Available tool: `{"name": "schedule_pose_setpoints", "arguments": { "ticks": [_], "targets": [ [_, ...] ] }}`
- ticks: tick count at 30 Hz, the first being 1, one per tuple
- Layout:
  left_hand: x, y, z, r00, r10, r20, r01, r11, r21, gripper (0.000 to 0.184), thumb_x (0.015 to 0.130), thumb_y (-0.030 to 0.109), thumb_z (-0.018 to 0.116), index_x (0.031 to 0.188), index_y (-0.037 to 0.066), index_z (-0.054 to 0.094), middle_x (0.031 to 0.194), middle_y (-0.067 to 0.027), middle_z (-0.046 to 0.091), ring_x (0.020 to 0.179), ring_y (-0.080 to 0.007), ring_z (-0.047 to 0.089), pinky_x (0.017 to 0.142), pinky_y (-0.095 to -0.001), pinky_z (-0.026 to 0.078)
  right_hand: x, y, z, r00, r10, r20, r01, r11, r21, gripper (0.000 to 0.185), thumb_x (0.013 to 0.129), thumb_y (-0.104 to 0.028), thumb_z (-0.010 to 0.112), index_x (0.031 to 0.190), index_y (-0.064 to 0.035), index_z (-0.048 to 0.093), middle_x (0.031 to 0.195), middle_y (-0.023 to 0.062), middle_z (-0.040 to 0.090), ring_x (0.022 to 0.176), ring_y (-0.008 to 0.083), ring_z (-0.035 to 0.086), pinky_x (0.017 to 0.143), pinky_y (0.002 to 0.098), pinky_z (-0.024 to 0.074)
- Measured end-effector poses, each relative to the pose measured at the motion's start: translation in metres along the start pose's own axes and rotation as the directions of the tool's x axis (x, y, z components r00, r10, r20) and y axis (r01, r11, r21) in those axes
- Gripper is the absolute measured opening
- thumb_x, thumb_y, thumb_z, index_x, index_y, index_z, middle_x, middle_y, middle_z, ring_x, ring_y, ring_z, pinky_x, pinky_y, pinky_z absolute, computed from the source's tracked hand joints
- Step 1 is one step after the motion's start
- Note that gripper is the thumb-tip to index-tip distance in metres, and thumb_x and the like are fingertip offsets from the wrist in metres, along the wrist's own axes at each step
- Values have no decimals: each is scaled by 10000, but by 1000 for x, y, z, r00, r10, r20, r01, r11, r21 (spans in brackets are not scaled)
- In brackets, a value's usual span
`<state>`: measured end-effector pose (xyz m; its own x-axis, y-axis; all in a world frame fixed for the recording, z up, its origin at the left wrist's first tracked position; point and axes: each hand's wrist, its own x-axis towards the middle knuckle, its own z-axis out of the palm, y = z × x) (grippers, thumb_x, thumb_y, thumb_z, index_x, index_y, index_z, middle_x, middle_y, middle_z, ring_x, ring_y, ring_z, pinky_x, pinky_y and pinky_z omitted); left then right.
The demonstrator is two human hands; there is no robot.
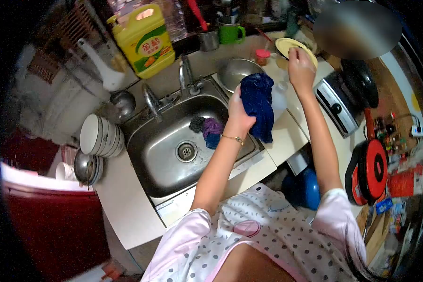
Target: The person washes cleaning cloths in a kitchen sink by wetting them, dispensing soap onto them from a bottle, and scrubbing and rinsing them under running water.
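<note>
A dark blue cloth [261, 105] hangs from my left hand [241, 113], whose fingers are wrapped round its left side, over the right edge of the sink. Further right, my right hand [301, 69] pinches the near edge of a pale yellow plate or lid [286, 45] above the counter. Behind the cloth is a metal bowl [235, 71], partly covered by it. Down in the steel sink [160, 157], several scrubbing pads [212, 128], black, purple and blue, lie near the drain.
Stacked white bowls [98, 136] and metal bowls [86, 167] stand left of the sink. Behind it are two faucets [185, 77] and a yellow detergent jug [145, 44]. A stove [336, 105] and a red pan [373, 169] are at the right.
</note>
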<state>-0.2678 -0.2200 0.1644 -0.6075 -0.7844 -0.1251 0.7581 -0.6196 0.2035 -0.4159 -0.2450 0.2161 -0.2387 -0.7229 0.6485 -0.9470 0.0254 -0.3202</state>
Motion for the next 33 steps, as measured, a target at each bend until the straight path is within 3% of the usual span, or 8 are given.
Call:
{"name": "schedule_pose_setpoints", "arguments": {
  "ticks": [3, 8, 10, 14, 17, 19, 28, 33],
  "targets": [
    [-19, 9, -7, 994, 58, 88, -56, 998, -32, 290, 778, 271, 355, 896, 58, 512, 848, -77, 539, 743, -214, 514, 635, -337, 424, -26, -34, 14, 897, -433, -82, 440, 894, 84, 230, 769, -180, 390, 905, -25, 490, 877, 152, 513, 827, 299, 481, 707, 362, 380],
    [-50, 37, -40, 928, 365, -77, -365, 931, 10, 396, 779, 388, 355, 1035, 93, 420, 1019, -17, 459, 904, -182, 436, 824, -318, 318, -107, -121, 47, 907, -346, 239, 205, 860, 467, 507, 762, -263, 403, 1129, 58, 264, 1153, 238, 287, 1096, 305, 271, 899, 351, 214],
    [-66, 48, -46, 894, 428, -130, -435, 900, -25, 421, 787, 396, 330, 1079, 99, 387, 1058, 15, 434, 973, -175, 397, 855, -314, 292, -128, -141, 42, 604, -700, 382, 604, 714, 354, 846, 616, -361, 507, 1105, 186, 87, 1161, 367, 53, 1110, 433, 120, 912, 442, 124],
    [-91, 35, -59, 838, 544, -43, -506, 804, 314, 449, 819, 338, 263, 1196, 98, 222, 1214, -1, 260, 1085, -155, 289, 892, -300, 255, -79, -168, 76, 703, -550, 451, 136, 726, 674, 663, 742, -326, 390, 1166, 97, 106, 1222, 238, 132, 1142, 350, 123, 928, 394, 107],
    [-107, 51, -84, 723, 671, 167, -691, 708, 147, 484, 819, 344, 243, 1218, 98, 125, 1249, -33, 177, 1124, -161, 220, 909, -336, 236, -143, -187, 72, 608, -655, 449, 282, 706, 649, 675, 726, -347, 408, 1158, 99, 142, 1221, 240, 131, 1152, 330, 106, 927, 393, 118],
    [-117, 62, -95, 598, 796, 91, -700, 463, 543, 539, 803, 417, 200, 1221, 95, 92, 1262, -75, 132, 1159, -173, 132, 917, -385, 202, -177, -197, 44, 552, -751, 362, 309, 588, 747, 571, 722, -277, 419, 1143, 64, 239, 1218, 186, 206, 1132, 300, 199, 924, 390, 132],
    [-143, 67, -130, 746, 653, -129, -665, 733, -140, 566, 754, 499, 305, 1167, 112, 288, 1186, -31, 296, 1068, -192, 299, 891, -356, 237, -195, -199, 84, 531, -747, 399, 368, 627, 686, 687, 714, -360, 406, 1131, 129, 163, 1195, 273, 161, 1123, 342, 186, 914, 417, 144],
    [-159, 72, -124, 679, 685, -264, -633, 729, 262, 485, 775, 466, 286, 1047, 87, 419, 1022, -79, 462, 933, -212, 444, 828, -352, 331, -172, -183, 86, 403, -806, 434, 244, 552, 797, 430, 769, -226, 365, 1130, -1, 298, 1189, 152, 284, 1095, 258, 288, 906, 358, 200]
  ]
}}
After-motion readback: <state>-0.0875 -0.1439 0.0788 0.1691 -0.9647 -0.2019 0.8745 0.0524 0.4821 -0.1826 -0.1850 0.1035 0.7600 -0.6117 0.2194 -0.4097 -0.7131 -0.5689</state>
